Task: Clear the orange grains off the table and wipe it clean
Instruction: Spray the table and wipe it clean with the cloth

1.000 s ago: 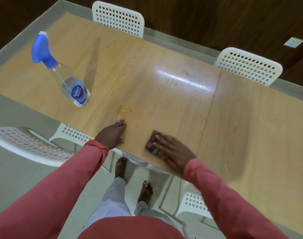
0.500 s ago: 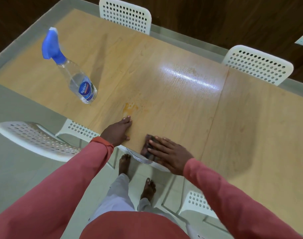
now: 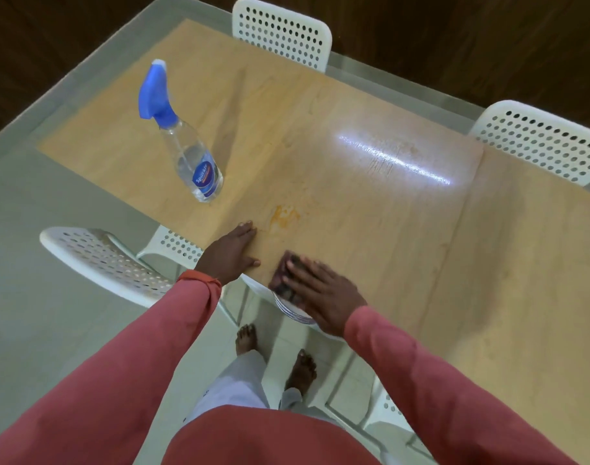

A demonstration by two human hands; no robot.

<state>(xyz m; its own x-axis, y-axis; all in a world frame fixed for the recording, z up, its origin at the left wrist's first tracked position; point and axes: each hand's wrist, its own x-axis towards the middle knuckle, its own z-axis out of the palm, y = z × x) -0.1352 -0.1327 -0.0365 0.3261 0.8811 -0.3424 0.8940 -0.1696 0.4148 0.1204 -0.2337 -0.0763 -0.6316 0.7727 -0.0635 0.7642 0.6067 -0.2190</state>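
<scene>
An orange smear of grains [image 3: 285, 216] lies on the wooden table top [image 3: 370, 213] near its front edge. My right hand [image 3: 323, 297] presses flat on a dark cloth [image 3: 284, 275] right at that edge, just below the smear. A white plate [image 3: 295, 313] shows under the edge beneath the cloth; what holds it is hidden. My left hand [image 3: 231, 256] rests on the table edge left of the cloth, fingers straight and together, fingertips close to the smear.
A clear spray bottle [image 3: 189, 152] with a blue trigger head stands at the table's left. White perforated chairs stand at the far side [image 3: 283, 31], far right [image 3: 541, 142] and near left [image 3: 99, 260]. My bare feet [image 3: 276, 354] are on the tiled floor.
My right hand has dragged the cloth toward the near edge, over the plate. My left hand has stayed in place. The view has shifted a little.
</scene>
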